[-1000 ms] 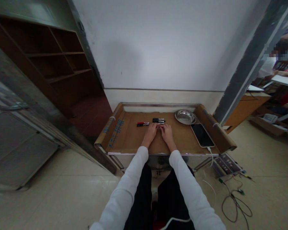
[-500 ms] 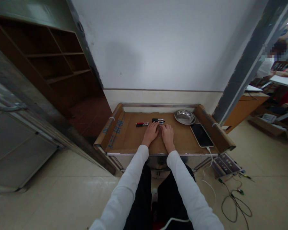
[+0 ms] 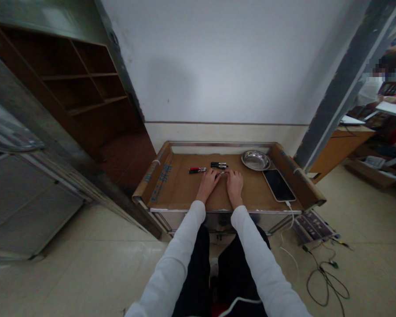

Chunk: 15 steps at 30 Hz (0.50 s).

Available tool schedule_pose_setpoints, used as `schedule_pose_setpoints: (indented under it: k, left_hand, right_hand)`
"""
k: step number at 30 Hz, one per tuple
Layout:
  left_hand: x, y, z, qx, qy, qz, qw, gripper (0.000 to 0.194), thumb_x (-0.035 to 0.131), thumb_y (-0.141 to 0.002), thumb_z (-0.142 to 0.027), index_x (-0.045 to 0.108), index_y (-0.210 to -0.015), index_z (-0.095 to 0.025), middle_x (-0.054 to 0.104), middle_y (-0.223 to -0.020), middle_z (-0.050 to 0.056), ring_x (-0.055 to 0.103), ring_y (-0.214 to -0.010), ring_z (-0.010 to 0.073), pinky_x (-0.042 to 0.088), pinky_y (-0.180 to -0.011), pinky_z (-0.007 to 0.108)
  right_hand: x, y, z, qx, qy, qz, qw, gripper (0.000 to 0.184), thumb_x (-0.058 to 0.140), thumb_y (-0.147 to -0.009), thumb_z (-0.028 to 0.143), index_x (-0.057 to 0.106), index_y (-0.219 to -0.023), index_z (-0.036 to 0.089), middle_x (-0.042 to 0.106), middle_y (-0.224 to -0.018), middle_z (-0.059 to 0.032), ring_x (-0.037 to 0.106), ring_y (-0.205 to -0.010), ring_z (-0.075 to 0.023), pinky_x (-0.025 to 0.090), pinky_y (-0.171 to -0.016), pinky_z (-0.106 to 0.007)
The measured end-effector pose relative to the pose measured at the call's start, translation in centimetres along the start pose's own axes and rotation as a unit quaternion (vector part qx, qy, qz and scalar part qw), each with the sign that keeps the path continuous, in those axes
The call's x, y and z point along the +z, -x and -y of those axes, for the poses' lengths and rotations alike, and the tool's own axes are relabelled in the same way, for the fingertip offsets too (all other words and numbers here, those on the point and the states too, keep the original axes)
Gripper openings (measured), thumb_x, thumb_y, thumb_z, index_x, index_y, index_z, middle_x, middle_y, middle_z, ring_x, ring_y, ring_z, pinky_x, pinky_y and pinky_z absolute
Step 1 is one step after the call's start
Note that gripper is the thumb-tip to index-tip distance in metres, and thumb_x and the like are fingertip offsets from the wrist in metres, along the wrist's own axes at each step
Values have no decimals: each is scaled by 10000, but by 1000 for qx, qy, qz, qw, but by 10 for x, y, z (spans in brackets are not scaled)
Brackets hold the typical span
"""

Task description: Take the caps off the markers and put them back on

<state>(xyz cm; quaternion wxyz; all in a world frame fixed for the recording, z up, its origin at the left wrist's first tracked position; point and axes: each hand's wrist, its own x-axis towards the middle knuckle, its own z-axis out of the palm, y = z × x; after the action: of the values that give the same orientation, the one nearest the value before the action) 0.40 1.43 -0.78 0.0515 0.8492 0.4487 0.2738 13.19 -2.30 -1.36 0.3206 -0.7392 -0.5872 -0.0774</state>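
Observation:
A slim pen [image 3: 221, 173], mostly covered by fingers, lies between my two hands just above or on the cardboard-lined top. My left hand [image 3: 210, 181] is closed, its fingertips on the pen's left end. On the other end are the closed fingers of my right hand [image 3: 235, 181]. A red pen [image 3: 195, 168] lies along a dark one left of my left hand. Beyond my fingertips, black pens [image 3: 219, 165] rest side by side. How much of the held pen is hidden I cannot tell.
A round steel dish [image 3: 255, 160] stands at the back right of the cardboard surface [image 3: 181, 189]. In front of it lies a phone [image 3: 279, 185] with a white cable. A wall [image 3: 218, 66] rises behind. Cables [image 3: 326, 281] lie on the floor at right; a person sits far right.
My hands have moved slightly apart, and the pen between them now shows. My right hand has shifted a little to the right. The other pens, dish and phone stay put.

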Motion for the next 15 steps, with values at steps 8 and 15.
schedule_pose_setpoints:
  k: [8, 15]
  left_hand:
    - [-4, 4, 2, -21, 66, -53, 996, 200, 413, -962, -248, 548, -1092, -177, 583, -1086, 75, 575, -1000, 179, 446, -909, 309]
    - [-9, 10, -1, -179, -67, -134, 972, 243, 384, -959, -284, 569, -1062, -163, 597, -1036, 137, 534, -1015, 270, 422, -914, 429]
  right_hand:
    - [-2, 2, 6, -139, -207, 73, 966, 612, 350, -833, 109, 310, -1442, 158, 532, -1341, -102, 519, -1177, -175, 410, -983, -319]
    - [6, -2, 4, -101, -108, 104, 983, 562, 433, -816, 142, 430, -1378, 144, 516, -1347, -132, 451, -1226, -238, 358, -1027, -387]
